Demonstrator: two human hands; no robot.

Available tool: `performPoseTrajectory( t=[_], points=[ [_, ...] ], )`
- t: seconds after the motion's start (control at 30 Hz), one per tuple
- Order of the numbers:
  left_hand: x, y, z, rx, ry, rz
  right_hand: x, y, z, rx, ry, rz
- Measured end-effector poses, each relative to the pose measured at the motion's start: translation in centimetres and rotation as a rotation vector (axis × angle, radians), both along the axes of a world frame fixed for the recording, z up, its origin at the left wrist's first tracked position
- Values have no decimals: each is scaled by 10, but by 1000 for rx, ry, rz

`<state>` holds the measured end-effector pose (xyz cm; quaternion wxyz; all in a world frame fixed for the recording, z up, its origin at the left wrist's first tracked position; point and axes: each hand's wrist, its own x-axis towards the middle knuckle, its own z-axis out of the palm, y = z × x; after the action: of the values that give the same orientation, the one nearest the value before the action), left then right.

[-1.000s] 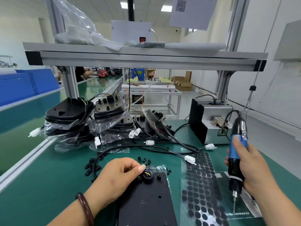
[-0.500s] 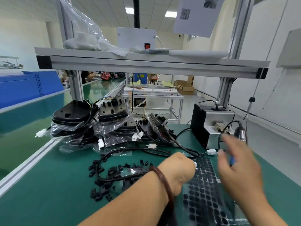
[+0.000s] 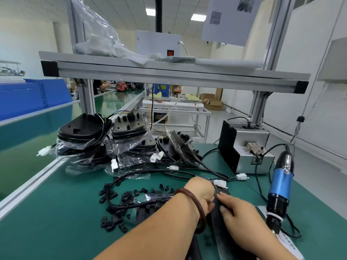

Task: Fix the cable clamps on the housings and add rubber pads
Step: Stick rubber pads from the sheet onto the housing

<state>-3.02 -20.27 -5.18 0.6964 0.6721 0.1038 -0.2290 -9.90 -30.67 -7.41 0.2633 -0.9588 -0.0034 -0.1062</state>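
Note:
My left hand, with a dark bracelet on the wrist, reaches across the bench and grips the left edge of the rubber pad sheet, a dark strip of black round pads. My right hand lies over the same sheet, its fingertips curled and pinching at it beside the left fingers. The flat black housing lies under my left forearm, partly hidden. Several small black cable clamps are scattered to its left. The blue electric screwdriver hangs free to the right, untouched.
Stacks of black housings in plastic bags stand at the back left, with cables and white connectors trailing forward. A grey screw feeder sits at the back right. An aluminium frame shelf spans overhead.
My right hand let go of the blue screwdriver and came left onto the pad sheet. My left hand left the housing and crossed right to the sheet. The view tilted up.

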Motion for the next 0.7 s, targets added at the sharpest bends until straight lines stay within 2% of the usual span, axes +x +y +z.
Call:
performPoseTrajectory(
  t=[0.13, 0.23, 0.7],
  points=[
    [-10, 1, 12, -16, -5, -41, 5, -5, -1, 125, -235, -95],
    [-14, 3, 12, -50, -33, -10, 8, -4, 3, 126, -320, -71],
    [-21, 2, 3, 28, -313, 103, 11, -5, 15, 45, -291, -75]
  ],
)
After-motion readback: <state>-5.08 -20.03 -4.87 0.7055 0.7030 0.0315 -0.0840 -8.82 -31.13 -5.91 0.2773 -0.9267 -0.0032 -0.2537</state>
